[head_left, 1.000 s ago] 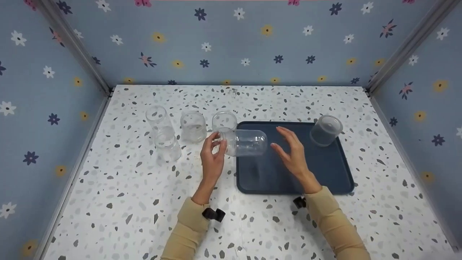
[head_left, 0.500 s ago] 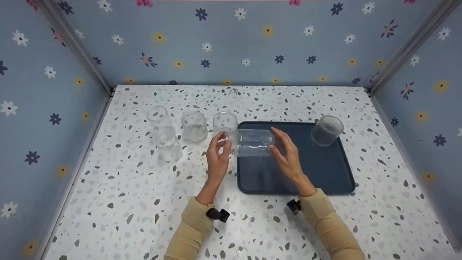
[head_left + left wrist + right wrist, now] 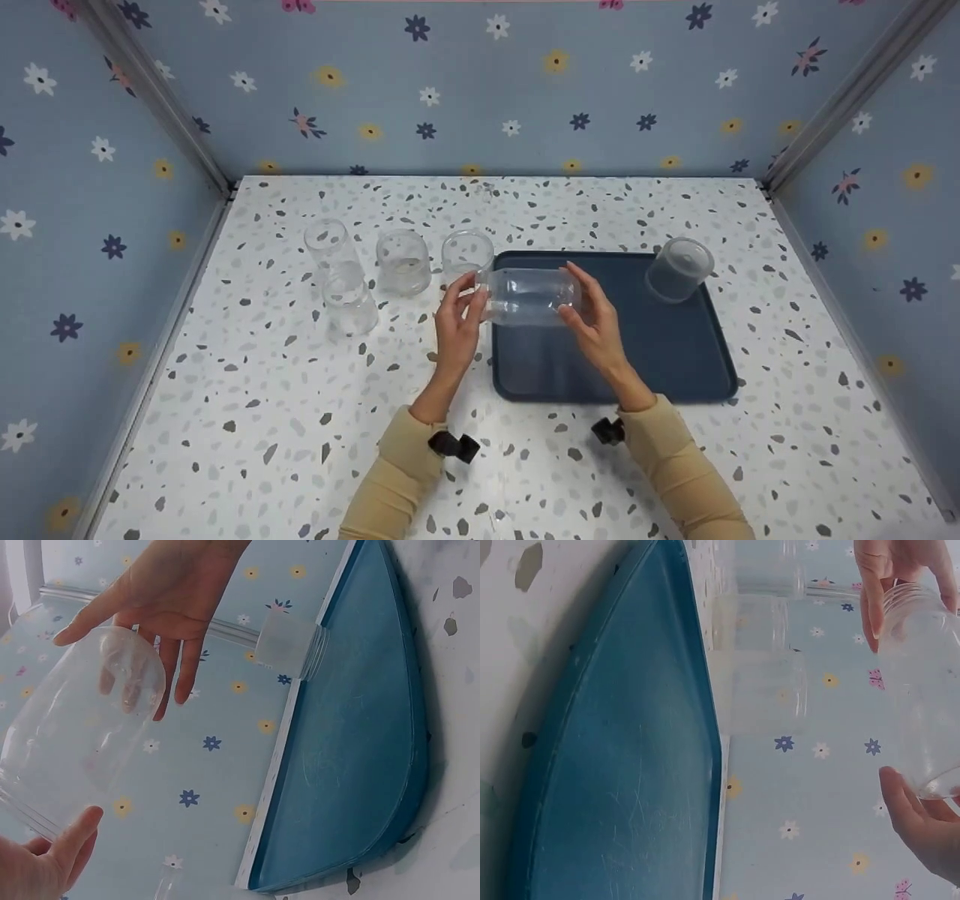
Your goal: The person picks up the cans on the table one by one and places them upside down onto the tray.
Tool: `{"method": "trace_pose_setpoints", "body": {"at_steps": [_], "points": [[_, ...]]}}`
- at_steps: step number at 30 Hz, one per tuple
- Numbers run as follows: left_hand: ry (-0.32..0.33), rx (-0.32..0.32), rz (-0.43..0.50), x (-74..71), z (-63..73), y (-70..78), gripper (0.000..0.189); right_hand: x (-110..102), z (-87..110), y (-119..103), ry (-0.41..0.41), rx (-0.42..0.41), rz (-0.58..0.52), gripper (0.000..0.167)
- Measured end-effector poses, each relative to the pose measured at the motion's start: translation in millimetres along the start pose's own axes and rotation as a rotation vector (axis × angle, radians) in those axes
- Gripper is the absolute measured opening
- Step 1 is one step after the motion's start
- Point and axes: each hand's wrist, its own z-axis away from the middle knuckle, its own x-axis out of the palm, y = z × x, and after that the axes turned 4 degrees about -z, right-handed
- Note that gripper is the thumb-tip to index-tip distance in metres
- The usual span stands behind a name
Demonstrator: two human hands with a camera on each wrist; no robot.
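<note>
A clear, empty jar with a threaded neck (image 3: 532,296) is held on its side above the left part of a dark blue tray (image 3: 570,375). My left hand (image 3: 457,330) grips the neck, thumb on the near side. At the opposite end, my right hand (image 3: 602,334) holds the rounded base between thumb and fingers. The left wrist view shows right-hand fingers through the clear wall of the jar (image 3: 82,712). Another clear jar (image 3: 677,271) stands upside down at the tray's back right corner, its threads toward the tray in the left wrist view.
Several more clear jars stand left of the tray, including a back left jar (image 3: 330,244), a front left jar (image 3: 350,307), a middle jar (image 3: 403,262) and one jar (image 3: 466,247) beside the tray's corner. Flowered panels (image 3: 480,90) enclose the speckled table (image 3: 262,420).
My right hand has come left onto the jar's base, having been apart from it a second ago. The jar and my left hand have shifted slightly right.
</note>
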Motion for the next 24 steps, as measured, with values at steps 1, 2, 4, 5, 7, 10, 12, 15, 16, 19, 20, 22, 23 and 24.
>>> {"method": "trace_pose_setpoints", "body": {"at_steps": [1, 2, 4, 5, 7, 10, 12, 15, 16, 19, 20, 22, 23, 24], "points": [[-0.004, -0.012, 0.010, 0.1, 0.1, -0.1, 0.032, 0.2, -0.1, 0.0, 0.007, 0.007, -0.018, 0.056], [-0.009, -0.023, 0.021, 0.3, 0.3, -0.1, 0.032, 0.4, -0.2, -0.3, 0.015, 0.016, -0.035, 0.056], [-0.018, -0.038, 0.040, 0.5, 0.3, -0.5, 0.032, 0.8, 0.0, -0.8, 0.031, 0.043, -0.056, 0.055], [-0.022, -0.044, 0.049, 0.5, 0.3, -0.6, 0.032, 1.1, 0.4, -0.9, 0.040, 0.058, -0.063, 0.055], [-0.028, -0.048, 0.052, 0.6, 0.0, -0.7, 0.032, 1.7, 0.9, -1.4, 0.052, 0.089, -0.077, 0.053], [-0.039, -0.053, 0.039, 0.0, -0.5, -0.2, 0.032, 2.4, 1.5, -2.3, 0.064, 0.126, -0.088, 0.051], [-0.051, -0.059, 0.022, -0.6, -1.3, 0.4, 0.032, 2.4, 1.4, -2.0, 0.068, 0.137, -0.087, 0.049], [-0.076, -0.070, -0.034, -2.8, -2.7, 1.6, 0.033, 0.9, 1.2, 0.9, 0.070, 0.135, -0.081, 0.048], [-0.087, -0.073, -0.056, -3.8, -3.3, 2.2, 0.034, -0.2, 1.4, 3.5, 0.068, 0.131, -0.077, 0.048], [-0.118, -0.081, -0.133, -7.2, -4.9, 4.3, 0.036, -4.4, 2.4, 14.1, 0.064, 0.107, -0.060, 0.048], [-0.128, -0.080, -0.150, -8.5, -5.5, 5.3, 0.036, -6.0, 2.6, 17.9, 0.063, 0.100, -0.052, 0.049], [-0.140, -0.070, -0.168, -11.7, -7.4, 1.4, 0.036, -6.9, 1.2, 15.5, 0.059, 0.095, -0.029, 0.049], [-0.141, -0.060, -0.179, -13.5, -8.7, -3.2, 0.036, -6.9, 0.2, 12.5, 0.057, 0.094, -0.017, 0.049], [-0.140, -0.048, -0.185, -15.4, -10.1, -7.8, 0.036, -7.1, -1.3, 8.7, 0.056, 0.099, -0.007, 0.049]]}}
